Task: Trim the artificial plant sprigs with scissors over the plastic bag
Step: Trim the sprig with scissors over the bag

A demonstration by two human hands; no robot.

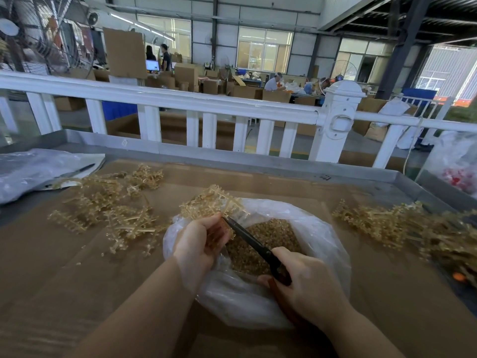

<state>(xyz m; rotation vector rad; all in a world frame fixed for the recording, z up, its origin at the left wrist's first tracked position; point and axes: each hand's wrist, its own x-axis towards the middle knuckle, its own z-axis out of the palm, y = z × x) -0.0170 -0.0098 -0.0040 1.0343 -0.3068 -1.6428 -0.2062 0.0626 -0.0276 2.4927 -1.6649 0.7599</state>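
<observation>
One wide-angle view from a camera worn on the person's head, looking forward and down. Both forearms enter from the bottom edge, close to the lens — the left hand (198,244) and right hand (307,288) sit low and central over a cardboard-covered table (77,280). Farther off, a white railing (180,99) crosses the frame, a workshop hall beyond it — straight lines bow towards the edges.

Both forearms reached forward; the left hand (198,244) curled in a pinching grip, the right hand (307,282) clenched likewise.
</observation>
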